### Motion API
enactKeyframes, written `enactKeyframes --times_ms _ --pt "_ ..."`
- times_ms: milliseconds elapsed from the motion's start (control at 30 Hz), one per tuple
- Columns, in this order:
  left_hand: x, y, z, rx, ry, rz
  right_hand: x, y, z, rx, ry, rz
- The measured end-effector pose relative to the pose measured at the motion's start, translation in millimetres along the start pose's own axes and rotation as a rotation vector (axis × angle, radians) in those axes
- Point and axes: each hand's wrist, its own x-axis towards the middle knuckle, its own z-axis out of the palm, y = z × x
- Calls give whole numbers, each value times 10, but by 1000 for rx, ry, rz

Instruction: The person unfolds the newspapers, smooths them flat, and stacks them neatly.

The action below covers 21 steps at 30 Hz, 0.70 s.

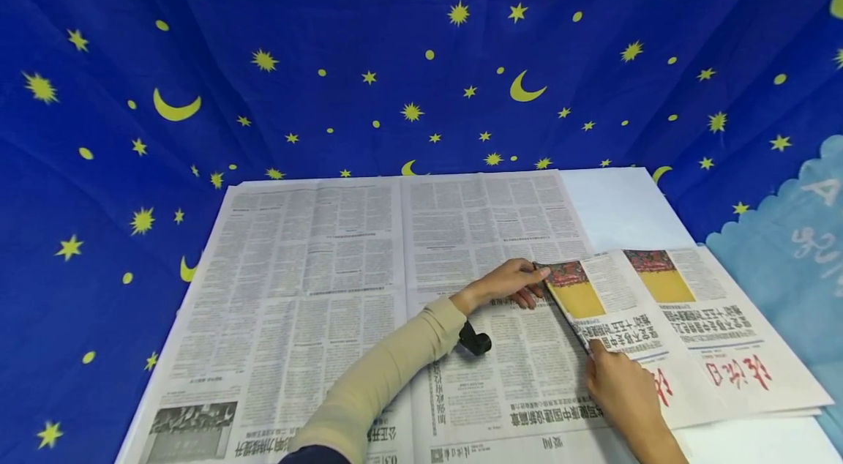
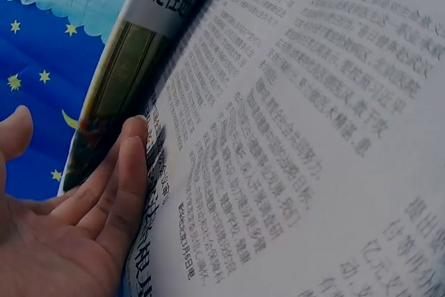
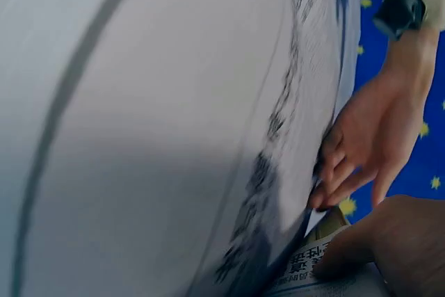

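Observation:
A folded newspaper (image 1: 718, 369) lies on the right, its printed front bearing two red-and-yellow pictures. At its far left corner is my left hand (image 1: 507, 282), the thumb by the corner and the other fingers hanging below. In the left wrist view the left hand's fingers (image 2: 128, 186) are nearly straight against the paper, thumb held apart. My right hand (image 1: 626, 394) grips the near part of the same left edge; in the right wrist view its thumb (image 3: 348, 248) lies over the print. Its other fingers are mostly hidden.
An opened newspaper sheet (image 1: 316, 266) spreads flat across the left and middle of the white table (image 1: 615, 204). A blue cloth (image 1: 329, 17) with yellow moons and stars stands behind and at the sides. A black wrist-worn device (image 1: 476, 339) sits beneath the left wrist.

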Motion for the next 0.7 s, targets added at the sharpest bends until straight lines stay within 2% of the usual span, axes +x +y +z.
enactKeyframes --times_ms 200,367,567,700 --pt "-2 -12 48 -31 108 -3 22 -147 17 6 0 -54" --pt "-25 -27 98 4 185 -28 2 -221 53 -5 32 -76" --pt "-62 -2 93 48 179 31 11 -302 50 -17 53 -97" --pt "-100 8 66 42 207 6 21 -369 59 -24 56 -103"
